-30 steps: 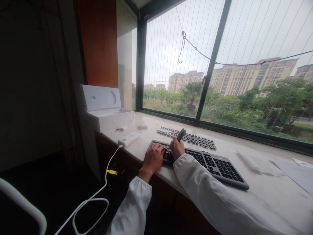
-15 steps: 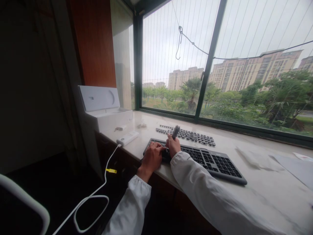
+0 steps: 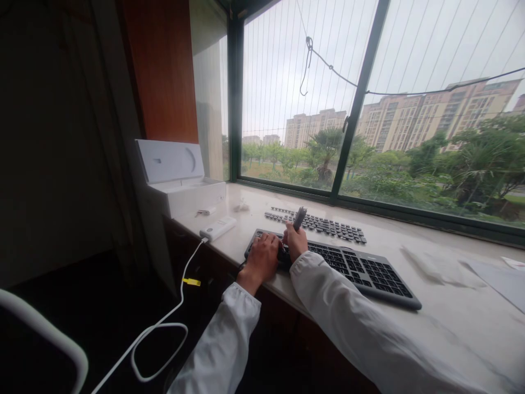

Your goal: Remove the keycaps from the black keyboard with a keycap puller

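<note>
Right now I have my right hand [image 3: 296, 242] closed around a dark handle [image 3: 301, 216], its upper end sticking up above the fist and leaning a little to the right. Whatever the lower end meets is hidden by the fingers, so I cannot tell whether it touches a key. My left hand [image 3: 262, 257] rests on the left part of the black keyboard [image 3: 361, 267], fingers bent and reaching in just beside the right hand; I cannot tell whether it pinches anything.

The keyboard lies on the pale, marbled surface [image 3: 471, 328] near its front edge, running at a slant from under my left hand out past my right sleeve [image 3: 328, 290]. Just beyond it, towards the window [image 3: 303, 109], I see loose dark keycaps [image 3: 334, 228] laid out in rows.

Off to the left, a white box [image 3: 194, 198] stands with its lid raised. Near it lie a small white piece [image 3: 206, 211], a crumpled whitish scrap [image 3: 241, 206] and a white device [image 3: 219, 229], from which a white cable [image 3: 187, 265] drops over the edge, a yellow tag [image 3: 192, 282] on it. To the right of the keycaps, a clear plastic bag [image 3: 441, 269] lies flat, with a pale sheet [image 3: 500, 280] near it.
</note>
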### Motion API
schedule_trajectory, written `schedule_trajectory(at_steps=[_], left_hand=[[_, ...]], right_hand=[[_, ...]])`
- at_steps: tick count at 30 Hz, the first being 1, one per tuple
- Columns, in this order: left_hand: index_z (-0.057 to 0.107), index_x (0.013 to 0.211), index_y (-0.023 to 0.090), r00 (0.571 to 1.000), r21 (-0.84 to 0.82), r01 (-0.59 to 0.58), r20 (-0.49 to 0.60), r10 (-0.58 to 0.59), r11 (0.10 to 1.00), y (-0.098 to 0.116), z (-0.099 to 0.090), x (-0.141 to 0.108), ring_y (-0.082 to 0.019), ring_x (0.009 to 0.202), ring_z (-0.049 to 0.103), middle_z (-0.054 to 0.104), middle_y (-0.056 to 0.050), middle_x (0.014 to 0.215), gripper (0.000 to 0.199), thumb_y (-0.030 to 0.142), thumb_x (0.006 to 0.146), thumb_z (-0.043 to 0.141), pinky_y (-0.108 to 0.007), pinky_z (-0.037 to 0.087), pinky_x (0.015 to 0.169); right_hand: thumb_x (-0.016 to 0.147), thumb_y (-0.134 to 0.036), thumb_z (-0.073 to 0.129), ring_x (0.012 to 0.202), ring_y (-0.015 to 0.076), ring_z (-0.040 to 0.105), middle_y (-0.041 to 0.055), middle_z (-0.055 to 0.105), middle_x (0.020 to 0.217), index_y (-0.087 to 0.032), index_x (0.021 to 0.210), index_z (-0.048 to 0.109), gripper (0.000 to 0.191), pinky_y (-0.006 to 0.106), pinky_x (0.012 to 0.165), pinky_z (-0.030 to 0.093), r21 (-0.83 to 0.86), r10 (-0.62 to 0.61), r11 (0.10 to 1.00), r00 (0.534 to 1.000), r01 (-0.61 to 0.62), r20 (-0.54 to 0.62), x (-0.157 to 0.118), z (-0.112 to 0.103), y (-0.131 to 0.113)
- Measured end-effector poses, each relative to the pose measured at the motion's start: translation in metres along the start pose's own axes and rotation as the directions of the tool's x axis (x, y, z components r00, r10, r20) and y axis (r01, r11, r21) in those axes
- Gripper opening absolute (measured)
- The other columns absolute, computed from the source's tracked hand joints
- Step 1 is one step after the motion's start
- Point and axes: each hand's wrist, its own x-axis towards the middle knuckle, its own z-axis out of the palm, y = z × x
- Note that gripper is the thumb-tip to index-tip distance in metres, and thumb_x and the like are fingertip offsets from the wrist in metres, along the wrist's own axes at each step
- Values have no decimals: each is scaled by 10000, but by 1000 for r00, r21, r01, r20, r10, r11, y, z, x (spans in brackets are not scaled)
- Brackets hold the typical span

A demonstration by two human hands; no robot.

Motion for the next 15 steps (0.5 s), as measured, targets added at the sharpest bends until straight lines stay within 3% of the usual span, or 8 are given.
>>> schedule_trajectory(at_steps=[8, 15], left_hand=[[551, 1041, 145, 998, 90, -54, 34, 51, 994, -1, 2, 5, -264, 1072, 456, 564, -128, 1097, 271, 75, 860, 362, -429, 370, 909], [553, 1075, 183, 998, -91, 33, -55, -38, 995, -1, -1, -4, -211, 1049, 522, 623, -84, 1064, 326, 38, 856, 361, -353, 377, 937]], right_hand=[[710, -430, 660, 322, 73, 295, -101, 314, 394, -242, 598, 330, 396, 222, 315, 249, 29, -17, 999, 1000, 17, -19, -2, 0, -3], [711, -408, 665, 319, 73, 287, -105, 305, 392, -243, 605, 325, 392, 221, 308, 243, 67, 7, 998, 999, -5, -35, -4, 1, -6]])
